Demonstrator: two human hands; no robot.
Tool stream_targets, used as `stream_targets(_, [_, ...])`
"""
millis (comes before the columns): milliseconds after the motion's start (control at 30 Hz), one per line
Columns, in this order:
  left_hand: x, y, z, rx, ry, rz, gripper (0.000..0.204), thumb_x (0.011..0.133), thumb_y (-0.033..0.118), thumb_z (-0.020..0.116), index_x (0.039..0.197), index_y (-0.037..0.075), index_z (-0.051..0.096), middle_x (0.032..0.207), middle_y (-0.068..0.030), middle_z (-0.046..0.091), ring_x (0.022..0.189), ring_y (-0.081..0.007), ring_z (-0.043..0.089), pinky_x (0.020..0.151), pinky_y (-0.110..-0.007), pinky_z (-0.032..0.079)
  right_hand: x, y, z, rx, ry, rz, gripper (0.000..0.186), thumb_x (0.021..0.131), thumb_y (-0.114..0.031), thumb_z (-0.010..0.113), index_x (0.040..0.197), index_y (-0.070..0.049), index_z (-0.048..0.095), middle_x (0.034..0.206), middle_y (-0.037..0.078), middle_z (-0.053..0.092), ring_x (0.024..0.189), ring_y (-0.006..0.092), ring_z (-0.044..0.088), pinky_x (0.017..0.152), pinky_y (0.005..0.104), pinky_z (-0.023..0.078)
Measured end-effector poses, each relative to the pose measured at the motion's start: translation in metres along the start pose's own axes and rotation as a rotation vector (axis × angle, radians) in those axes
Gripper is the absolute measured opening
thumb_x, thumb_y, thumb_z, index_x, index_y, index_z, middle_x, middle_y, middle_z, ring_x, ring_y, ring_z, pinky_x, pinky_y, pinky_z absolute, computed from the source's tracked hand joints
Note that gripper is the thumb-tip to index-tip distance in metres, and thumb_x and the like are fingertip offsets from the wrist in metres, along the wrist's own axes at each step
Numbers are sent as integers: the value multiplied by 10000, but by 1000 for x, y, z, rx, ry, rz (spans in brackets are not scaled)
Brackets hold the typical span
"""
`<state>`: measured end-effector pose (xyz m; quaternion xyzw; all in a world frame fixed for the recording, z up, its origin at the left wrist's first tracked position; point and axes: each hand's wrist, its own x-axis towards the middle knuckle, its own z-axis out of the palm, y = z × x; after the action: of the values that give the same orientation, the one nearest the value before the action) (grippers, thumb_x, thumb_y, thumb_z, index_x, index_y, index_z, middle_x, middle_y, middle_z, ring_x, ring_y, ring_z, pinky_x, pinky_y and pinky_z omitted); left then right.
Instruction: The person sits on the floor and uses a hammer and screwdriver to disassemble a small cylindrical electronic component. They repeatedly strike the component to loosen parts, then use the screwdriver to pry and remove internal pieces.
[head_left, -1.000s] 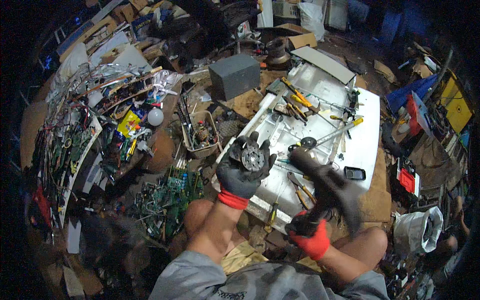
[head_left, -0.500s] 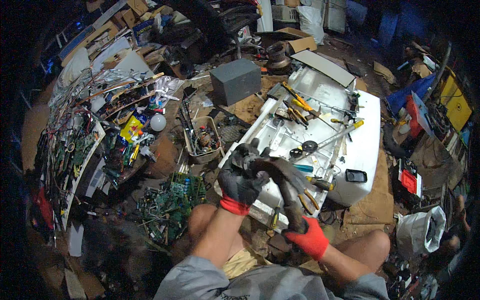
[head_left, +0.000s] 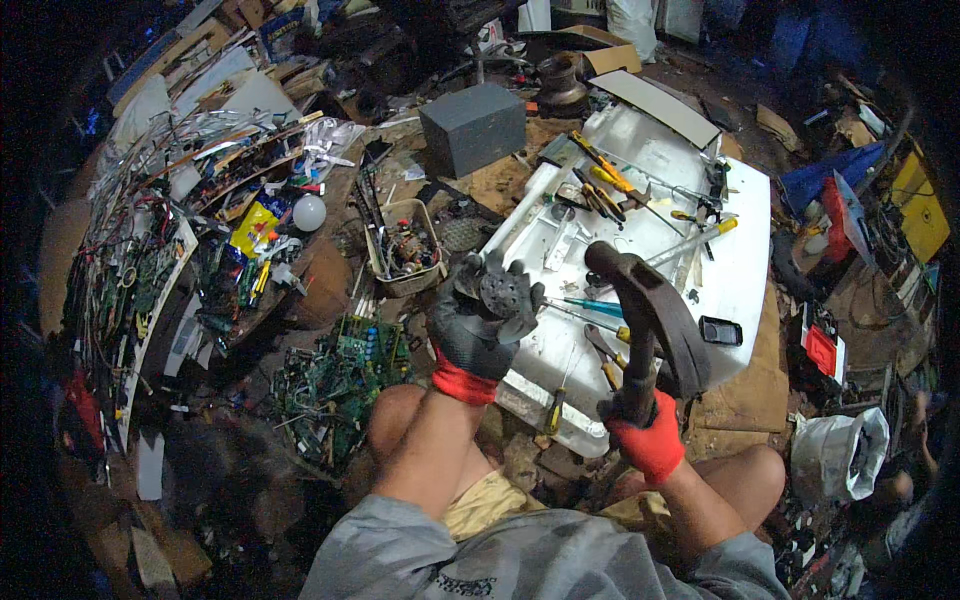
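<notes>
1. Raised since half a second ago: right hand (head_left: 647,432) and its claw hammer (head_left: 648,320), head now up over the near edge of the white panel (head_left: 745,260).
2. Shifted little in that time: left hand (head_left: 472,335), at the panel's near left edge with the round grey motor part (head_left: 503,293).
3. Left fingers clamped around the motor part from below and behind; black glove with red cuff, part tilted up toward the camera.
4. Right fingers wrapped tight on the hammer handle; red glove, dark head curving up and away above the fist.
5. Lying on the white panel: yellow-handled screwdrivers (head_left: 600,160), a teal-handled screwdriver (head_left: 590,304) just right of the motor part, a small black device (head_left: 720,330) near the hammer head.
6. Left of the panel: a wire basket (head_left: 405,245) of small parts, green circuit boards (head_left: 340,370) on the floor below it.
7. Beyond the panel: a grey metal box (head_left: 472,127).
8. Bare knees at either side below the hands, grey shirt at the bottom edge.
</notes>
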<state>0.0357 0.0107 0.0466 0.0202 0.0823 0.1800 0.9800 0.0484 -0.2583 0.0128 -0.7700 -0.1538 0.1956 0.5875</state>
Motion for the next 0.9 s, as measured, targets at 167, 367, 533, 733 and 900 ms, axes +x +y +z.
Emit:
stream_targets(167, [4,9,-11,202,199,133,317,971,436,507,829,175,619,748,-1,580,786,-215,580,956,-509,420,38,22,-3,-361,109,203,395,783,-363,747,1022,-61,662,954,143,715,894,299,689,823,400,526])
stream_targets(367, [15,23,-45,310,-193,-22,370,958,500,540,803,169,598,656,-11,551,515,-204,439,561,-381,413,55,58,-5,-781,75,153,470,792,-397,715,1138,-92,629,1011,186,694,990,386,656,855,468,516])
stream_targets(533, [7,2,-39,487,6,119,277,965,451,561,916,185,620,657,-12,556,512,-191,478,492,-363,414,56,64,-5,-885,39,99,545,787,-303,738,1251,-93,545,1284,195,566,1093,410,593,919,465,498])
stream_targets(733, [-1,-35,-58,584,64,24,247,1001,374,537,915,147,579,687,-14,571,551,-180,546,510,-352,471,53,37,6,10,-208,-148,765,875,-169,707,1526,-123,309,1515,162,403,1329,328,473,1021,397,460])
stream_targets(900, [-26,-70,-53,830,-77,-346,288,1009,272,535,1207,65,563,1082,-85,646,986,-191,643,863,-338,535,51,37,4,359,-383,-139,804,861,-94,728,1538,-100,294,1451,93,488,1287,198,502,1031,351,469])
